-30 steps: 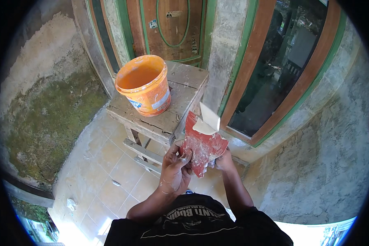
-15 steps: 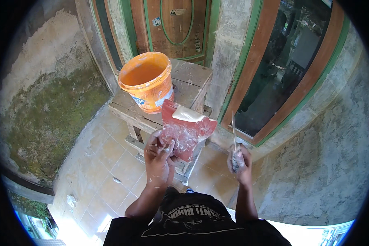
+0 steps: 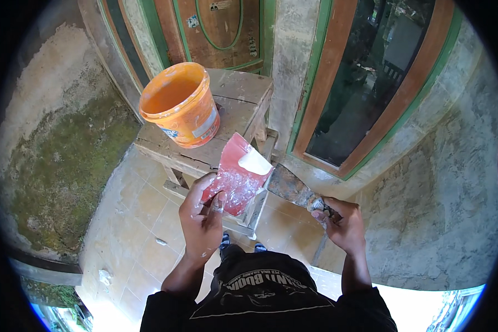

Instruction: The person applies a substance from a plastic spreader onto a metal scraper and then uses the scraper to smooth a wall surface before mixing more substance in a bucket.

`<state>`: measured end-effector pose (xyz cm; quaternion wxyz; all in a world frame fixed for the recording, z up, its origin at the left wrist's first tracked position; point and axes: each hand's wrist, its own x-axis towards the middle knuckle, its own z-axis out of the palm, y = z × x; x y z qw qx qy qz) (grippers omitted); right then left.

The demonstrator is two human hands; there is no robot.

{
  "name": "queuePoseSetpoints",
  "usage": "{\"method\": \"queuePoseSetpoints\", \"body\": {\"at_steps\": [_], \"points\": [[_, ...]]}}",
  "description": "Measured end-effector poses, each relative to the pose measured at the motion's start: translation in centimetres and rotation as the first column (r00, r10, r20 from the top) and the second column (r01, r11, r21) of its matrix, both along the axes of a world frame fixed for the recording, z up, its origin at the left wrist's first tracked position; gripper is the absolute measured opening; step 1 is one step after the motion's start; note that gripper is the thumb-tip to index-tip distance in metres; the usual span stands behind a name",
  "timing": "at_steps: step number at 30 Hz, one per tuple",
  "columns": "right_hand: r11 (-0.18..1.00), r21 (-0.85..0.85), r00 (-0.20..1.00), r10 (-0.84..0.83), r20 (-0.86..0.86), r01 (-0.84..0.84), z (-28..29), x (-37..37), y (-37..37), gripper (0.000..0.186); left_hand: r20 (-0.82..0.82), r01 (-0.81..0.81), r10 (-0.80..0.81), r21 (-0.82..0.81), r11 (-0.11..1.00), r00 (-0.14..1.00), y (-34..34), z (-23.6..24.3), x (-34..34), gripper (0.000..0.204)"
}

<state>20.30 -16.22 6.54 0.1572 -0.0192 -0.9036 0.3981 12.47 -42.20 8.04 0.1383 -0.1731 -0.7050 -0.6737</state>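
Note:
My left hand [image 3: 205,213] grips a curved red plastic piece [image 3: 235,180] by its lower left edge, thumb on top. White smears cover that piece, and a thick white patch of paste [image 3: 254,161] lies near its upper right edge. In my right hand [image 3: 342,224] is a putty knife [image 3: 293,185] with a stained, rusty-looking blade pointing left. The blade's end is right at the red piece's right edge; whether they touch I cannot tell. Pale residue coats the fingers of both hands.
An orange bucket [image 3: 205,119] with white smears stands on a worn wooden bench [image 3: 235,86] ahead. A wood-framed window [image 3: 365,83] and a rough grey wall [image 3: 431,210] are on the right. At left is a mossy wall [image 3: 66,182]. Tiles cover the floor [image 3: 144,221].
The putty knife has swung from upright to pointing left, its blade now flat-on beside the red piece. My left hand has tilted the red piece and moved slightly left.

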Motion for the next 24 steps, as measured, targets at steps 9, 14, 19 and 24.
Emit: {"method": "queuePoseSetpoints", "body": {"at_steps": [9, 14, 19, 24], "points": [[0.98, -0.153, 0.989, 0.109, -0.101, -0.123, -4.0, -1.8, 0.5, 0.027, -0.071, 0.025, -0.042, -0.23, 0.973, 0.997, 0.3, 0.1, 0.4, 0.034], [0.974, -0.189, 0.991, 0.122, -0.046, -0.129, -4.3, -2.1, -0.1, 0.025, -0.094, 0.017, -0.054, -0.356, 0.934, 0.994, 0.8, -0.2, 0.3, 0.039], [0.948, -0.294, 0.993, 0.111, -0.043, -0.118, -5.1, -2.6, -0.7, 0.022, -0.015, 0.056, -0.069, -0.417, 0.907, 0.998, 1.6, -0.7, 1.0, 0.035], [0.903, -0.413, 0.992, 0.086, -0.088, -0.115, -5.5, -3.1, -0.8, 0.02, 0.282, 0.224, -0.162, -0.204, 0.953, 0.946, 1.2, -3.2, -0.1, 0.031]]}}
